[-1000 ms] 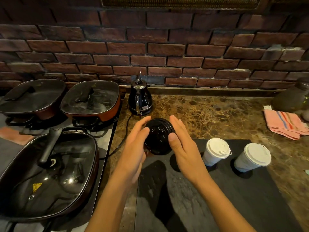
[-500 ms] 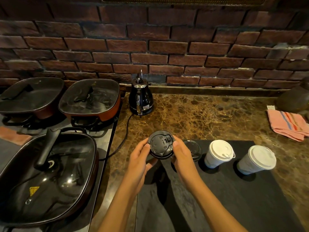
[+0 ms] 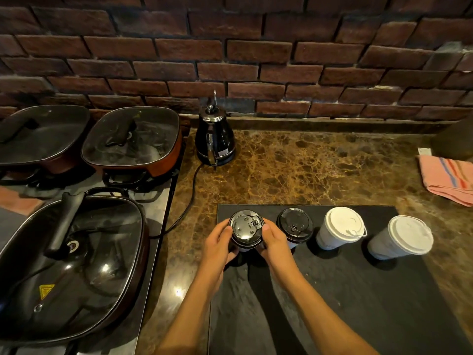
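Your left hand point(image 3: 217, 242) and right hand point(image 3: 275, 239) are both wrapped round the cup point(image 3: 243, 249) at the left end of the mat point(image 3: 358, 303), one on each side. Your thumbs lie against the rim of its black lid point(image 3: 246, 228) and your fingers curl lower down the wall. Whether the base has touched the mat is hidden under your hands.

Treat this as a thin paper cup with a snap-on plastic lid. It is light when empty and soft in the wall, and it probably dents or goes oval if you squeeze it mid-height. You cannot see whether there is liquid inside, so handle it as if it is full and hot. The stiffest place to hold is where you hold it now, high up where the rolled rim and the lid brace each other. To seat the lid, press evenly round the edge, not on the centre, which likely flexes. The sip flap on top looks like the weak spot for a leak, so hold the cup upright.

The second black-lidded cup point(image 3: 294, 225) stands just beside your right hand, with two white-lidded cups point(image 3: 341, 226) further right. Mind your knuckles against it.
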Motion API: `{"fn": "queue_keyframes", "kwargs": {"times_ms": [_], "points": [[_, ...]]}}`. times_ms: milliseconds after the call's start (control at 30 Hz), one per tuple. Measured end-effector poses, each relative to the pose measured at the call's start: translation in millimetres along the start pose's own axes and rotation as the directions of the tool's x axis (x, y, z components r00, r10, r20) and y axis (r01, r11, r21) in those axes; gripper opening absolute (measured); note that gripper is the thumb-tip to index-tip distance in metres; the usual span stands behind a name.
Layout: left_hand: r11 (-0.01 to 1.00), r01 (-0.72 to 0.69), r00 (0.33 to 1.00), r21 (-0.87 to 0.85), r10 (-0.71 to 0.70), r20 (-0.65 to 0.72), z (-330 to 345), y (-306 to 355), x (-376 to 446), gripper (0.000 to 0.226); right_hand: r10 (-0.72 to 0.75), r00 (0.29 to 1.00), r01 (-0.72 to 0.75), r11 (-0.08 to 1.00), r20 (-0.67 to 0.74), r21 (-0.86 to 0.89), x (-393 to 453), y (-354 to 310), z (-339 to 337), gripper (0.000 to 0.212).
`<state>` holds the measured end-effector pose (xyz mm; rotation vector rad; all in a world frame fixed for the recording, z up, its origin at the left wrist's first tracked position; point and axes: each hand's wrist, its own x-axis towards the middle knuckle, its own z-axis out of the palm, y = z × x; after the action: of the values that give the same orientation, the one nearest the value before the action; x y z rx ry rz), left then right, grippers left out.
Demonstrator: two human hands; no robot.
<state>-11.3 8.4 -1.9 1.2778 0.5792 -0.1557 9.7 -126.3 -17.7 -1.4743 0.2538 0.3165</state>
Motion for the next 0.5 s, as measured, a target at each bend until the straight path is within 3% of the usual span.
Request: {"fn": "queue_keyframes", "kwargs": {"times_ms": [367, 500], "points": [[0.999, 0.033, 0.999, 0.014, -0.033, -0.028, -14, -18, 5, 0.022, -0.008, 0.999, 0.004, 0.995, -0.037, -0.096, 3, 21, 7, 0.026], [0.999, 0.033, 0.998, 0.026, -0.031, -0.046, -15, -18, 9, 0.021, 0.01, 0.998, -0.016, 0.994, -0.056, -0.11, 7, 26, 9, 0.043]]}}
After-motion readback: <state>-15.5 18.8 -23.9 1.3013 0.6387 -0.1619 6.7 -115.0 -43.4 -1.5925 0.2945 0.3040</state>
